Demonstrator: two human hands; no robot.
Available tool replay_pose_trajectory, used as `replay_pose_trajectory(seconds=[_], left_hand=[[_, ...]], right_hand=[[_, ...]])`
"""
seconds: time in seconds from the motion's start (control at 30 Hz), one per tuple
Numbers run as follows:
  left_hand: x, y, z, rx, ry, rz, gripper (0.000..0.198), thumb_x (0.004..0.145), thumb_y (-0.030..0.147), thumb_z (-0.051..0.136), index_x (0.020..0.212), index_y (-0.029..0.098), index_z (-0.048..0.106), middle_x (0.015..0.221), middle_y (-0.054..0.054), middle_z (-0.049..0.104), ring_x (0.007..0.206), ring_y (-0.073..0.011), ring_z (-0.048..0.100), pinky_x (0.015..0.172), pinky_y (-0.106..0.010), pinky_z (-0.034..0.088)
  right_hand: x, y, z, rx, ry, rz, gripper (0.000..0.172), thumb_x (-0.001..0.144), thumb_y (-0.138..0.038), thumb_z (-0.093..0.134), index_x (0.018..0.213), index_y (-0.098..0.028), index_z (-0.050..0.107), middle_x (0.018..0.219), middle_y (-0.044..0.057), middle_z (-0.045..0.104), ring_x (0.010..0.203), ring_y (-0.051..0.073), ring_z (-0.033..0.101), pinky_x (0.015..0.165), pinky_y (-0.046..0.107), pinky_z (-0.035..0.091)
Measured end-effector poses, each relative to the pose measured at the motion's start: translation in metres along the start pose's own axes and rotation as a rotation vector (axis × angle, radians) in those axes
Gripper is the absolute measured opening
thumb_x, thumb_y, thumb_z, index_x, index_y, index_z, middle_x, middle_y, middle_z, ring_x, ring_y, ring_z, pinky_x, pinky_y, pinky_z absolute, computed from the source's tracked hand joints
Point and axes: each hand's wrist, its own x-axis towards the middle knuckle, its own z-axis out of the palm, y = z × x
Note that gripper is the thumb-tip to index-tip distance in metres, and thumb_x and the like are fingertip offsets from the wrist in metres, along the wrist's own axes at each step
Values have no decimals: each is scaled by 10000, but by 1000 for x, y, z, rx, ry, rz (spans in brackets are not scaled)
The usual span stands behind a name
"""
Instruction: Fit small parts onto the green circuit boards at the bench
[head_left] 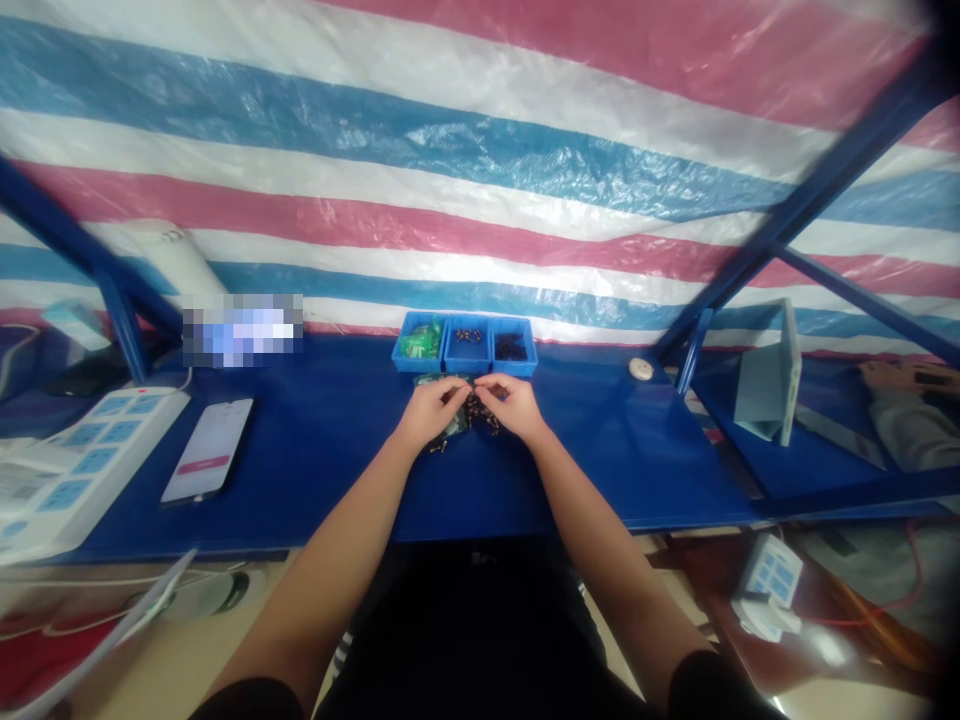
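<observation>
My left hand (431,410) and my right hand (512,405) meet over a blue table (330,450), fingers pinched together. Between and under them lies a small pile of dark little parts (472,412) with a few brass-coloured bits. What each pinch holds is too small to make out. Just beyond my hands stand three small blue bins (465,345): the left one holds green pieces, the middle a few small dark parts, the right a heap of black parts.
A phone (210,448) with a lit screen lies at left beside a white power strip (71,465). Blue frame bars (787,225) rise at right. Another person's hand (896,378) rests at the far right. A small round white object (640,368) sits near the bar.
</observation>
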Motion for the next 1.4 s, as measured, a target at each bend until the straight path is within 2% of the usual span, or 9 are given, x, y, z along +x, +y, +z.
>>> replay_pose_trajectory(seconds=[0.27,0.5,0.63,0.7,0.83,0.9,1.13,1.27,1.4], left_hand=[[0,-1,0,2,10,-28,281,903,444,589,1035,219,693,650,26,630,571,-118,575,606,-233,471],[0,0,0,2,6,-1,276,925,446,554,938,218,710,855,-17,718,686,-136,644,679,-241,503],[0,-1,1,2,22,-21,282,902,446,590,1018,215,705,671,19,650,575,-119,582,613,-233,482],[0,-2,1,2,20,-20,281,902,441,590,1014,213,708,667,18,646,568,-116,573,608,-232,477],[0,-1,0,-12,11,-15,279,926,444,553,976,220,711,877,-21,721,697,-138,642,691,-245,501],[0,0,-1,-12,9,-23,291,934,456,533,961,225,709,915,-25,726,751,-152,659,715,-251,505],[-1,-1,0,-13,15,-23,296,903,458,579,1047,223,688,618,33,598,556,-118,561,607,-233,475],[-1,-1,0,-12,26,-7,283,916,452,560,999,222,702,719,7,662,598,-121,596,625,-236,484],[0,2,-2,-4,-11,2,296,931,462,535,939,216,701,870,-22,719,685,-141,639,676,-253,496]], right_hand=[[0,-2,0,-15,-3,29,230,823,-372,665,956,-198,735,898,57,751,752,172,686,726,308,557],[0,-2,0,-15,-5,30,235,823,-377,662,956,-196,734,894,57,749,747,169,683,722,305,558],[0,-2,0,-20,1,30,229,821,-377,662,938,-194,735,889,59,749,733,168,679,707,303,555],[0,-2,0,-19,-1,16,228,820,-371,662,940,-191,735,887,59,749,731,167,678,702,301,552],[0,-3,1,-13,-5,19,232,817,-367,665,951,-191,736,877,59,748,721,165,676,694,299,551],[0,-3,1,-12,-4,28,232,813,-371,668,949,-196,736,872,55,747,718,165,675,694,300,552],[0,0,0,0,20,39,241,812,-382,671,958,-201,736,884,56,744,732,168,678,718,311,559],[0,-2,0,1,7,43,252,811,-394,670,963,-204,735,899,58,746,742,170,681,723,313,563],[0,-4,0,13,13,44,244,803,-385,678,949,-200,738,886,55,744,729,166,677,719,309,563]])
